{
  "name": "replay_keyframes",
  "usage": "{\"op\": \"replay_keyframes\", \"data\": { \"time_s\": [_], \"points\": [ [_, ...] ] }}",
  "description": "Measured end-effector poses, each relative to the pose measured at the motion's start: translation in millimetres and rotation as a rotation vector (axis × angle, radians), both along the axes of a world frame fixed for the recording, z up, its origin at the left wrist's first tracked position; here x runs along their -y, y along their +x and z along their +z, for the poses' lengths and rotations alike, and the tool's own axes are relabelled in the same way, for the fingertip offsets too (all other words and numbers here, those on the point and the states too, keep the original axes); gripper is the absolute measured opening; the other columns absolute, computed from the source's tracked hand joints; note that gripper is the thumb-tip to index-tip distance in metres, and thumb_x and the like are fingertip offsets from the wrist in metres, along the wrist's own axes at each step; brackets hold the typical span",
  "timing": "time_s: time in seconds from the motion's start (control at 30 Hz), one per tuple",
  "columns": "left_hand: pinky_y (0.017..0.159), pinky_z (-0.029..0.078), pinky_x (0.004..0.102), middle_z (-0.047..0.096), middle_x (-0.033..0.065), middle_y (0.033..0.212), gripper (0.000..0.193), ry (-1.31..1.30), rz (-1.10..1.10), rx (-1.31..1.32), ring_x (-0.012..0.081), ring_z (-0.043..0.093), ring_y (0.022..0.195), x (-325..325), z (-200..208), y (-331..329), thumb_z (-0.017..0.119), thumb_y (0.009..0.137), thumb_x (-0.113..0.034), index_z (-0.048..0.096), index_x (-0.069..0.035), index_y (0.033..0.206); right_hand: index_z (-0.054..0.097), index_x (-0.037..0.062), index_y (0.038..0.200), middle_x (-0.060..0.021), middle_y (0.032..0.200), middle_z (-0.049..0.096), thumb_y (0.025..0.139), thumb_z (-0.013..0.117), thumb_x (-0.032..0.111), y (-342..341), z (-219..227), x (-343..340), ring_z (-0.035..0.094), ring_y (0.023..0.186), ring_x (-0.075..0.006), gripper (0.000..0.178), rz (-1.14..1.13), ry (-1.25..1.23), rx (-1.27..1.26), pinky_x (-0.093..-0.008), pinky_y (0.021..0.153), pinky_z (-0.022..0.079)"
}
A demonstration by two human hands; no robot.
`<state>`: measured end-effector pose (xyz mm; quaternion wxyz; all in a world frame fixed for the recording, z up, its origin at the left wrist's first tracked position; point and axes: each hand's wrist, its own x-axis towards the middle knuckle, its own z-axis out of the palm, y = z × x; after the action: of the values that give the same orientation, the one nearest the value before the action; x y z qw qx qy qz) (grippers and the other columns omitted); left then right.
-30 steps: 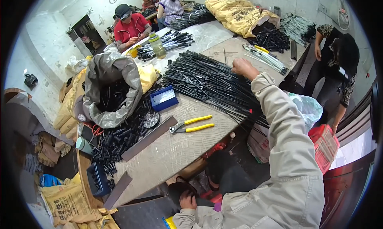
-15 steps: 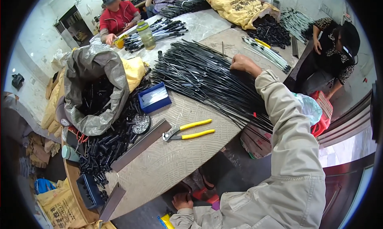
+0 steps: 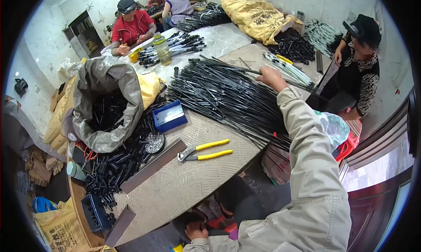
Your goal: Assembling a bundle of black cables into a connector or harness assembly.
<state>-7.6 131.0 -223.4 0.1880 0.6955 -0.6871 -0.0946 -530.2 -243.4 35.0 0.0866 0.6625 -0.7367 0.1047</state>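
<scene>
A big heap of long thin black rods (image 3: 219, 98) lies across the table. My right arm, in a beige sleeve, reaches far over it. My right hand (image 3: 272, 78) sits at the heap's far end with its fingers closed on a few rods. My left hand (image 3: 196, 230) is low, below the table's near edge by my lap, with curled fingers; whether it holds anything is hidden. Yellow-handled pliers (image 3: 206, 150) lie on the bare tabletop between the two hands.
A blue tray (image 3: 170, 116), a grey sack of black parts (image 3: 105, 102), loose black tubes (image 3: 114, 164) and a metal bar (image 3: 153, 165) crowd the left. A bottle (image 3: 162, 50) stands behind. A person in black (image 3: 357, 67) stands right; others sit at the back.
My right hand has stayed at the far end of the rods, shifting only slightly. My left hand remains low by my lap. The pliers have not moved.
</scene>
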Motion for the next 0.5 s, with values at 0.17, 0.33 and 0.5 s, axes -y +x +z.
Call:
{"op": "replay_keyframes", "data": {
  "time_s": [0.17, 0.33, 0.5],
  "points": [
    [0.072, 0.039, 0.0407, 0.062, -0.0018, 0.078, 0.006, -0.017, 0.009, -0.001, 0.0224, 0.054, 0.087, 2, -3, -2, 0.062, 0.067, -0.024, 0.065, -0.02, 0.071, 0.063, -0.0014, 0.076, -0.0217, 0.085, 0.062, 0.071, 0.055, 0.006, -29, -50, 15, 0.06, 0.08, -0.0379, 0.013, -0.122, -0.118, -0.078, -0.0449, 0.072, 0.047],
    [0.073, 0.039, 0.0407, 0.063, -0.0021, 0.077, 0.006, -0.01, 0.015, 0.02, 0.0228, 0.054, 0.087, 3, -5, -1, 0.062, 0.067, -0.023, 0.065, -0.02, 0.07, 0.064, 0.0019, 0.078, -0.0194, 0.088, 0.061, 0.074, 0.052, 0.006, -10, -42, 15, 0.062, 0.08, -0.0336, 0.014, -0.021, -0.124, -0.201, -0.0432, 0.062, 0.049],
    [0.073, 0.039, 0.0412, 0.063, -0.0011, 0.079, 0.006, -0.009, 0.013, 0.002, 0.0233, 0.054, 0.087, 1, -3, -1, 0.062, 0.067, -0.023, 0.066, -0.019, 0.07, 0.065, 0.0023, 0.079, -0.0181, 0.088, 0.062, 0.073, 0.055, 0.01, -3, -36, 21, 0.063, 0.079, -0.0318, 0.014, -0.044, 0.012, -0.219, -0.0423, 0.063, 0.05]
  ]
}}
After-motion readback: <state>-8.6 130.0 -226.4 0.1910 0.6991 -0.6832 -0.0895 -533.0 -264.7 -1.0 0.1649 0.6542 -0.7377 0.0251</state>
